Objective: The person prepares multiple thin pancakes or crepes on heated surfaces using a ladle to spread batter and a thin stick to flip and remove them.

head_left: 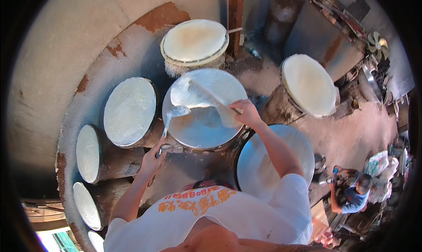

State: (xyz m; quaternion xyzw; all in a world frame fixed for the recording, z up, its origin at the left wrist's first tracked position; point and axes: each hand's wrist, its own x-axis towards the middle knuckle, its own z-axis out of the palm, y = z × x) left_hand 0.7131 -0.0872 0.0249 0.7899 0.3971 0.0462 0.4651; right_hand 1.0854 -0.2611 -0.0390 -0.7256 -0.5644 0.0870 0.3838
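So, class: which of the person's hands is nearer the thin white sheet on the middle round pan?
Right. The right hand touches the sheet at its edge; the left hand is lower, gripping a ladle handle.

The middle steamer drum [204, 115] was hemmed in by neighbouring drums [129, 111] on all sides. Open room was left only above it.

I see pale round discs [130, 111] along the curved wall [66, 41] — another disc [309, 84] to the right, a crouching person [351, 192] beyond
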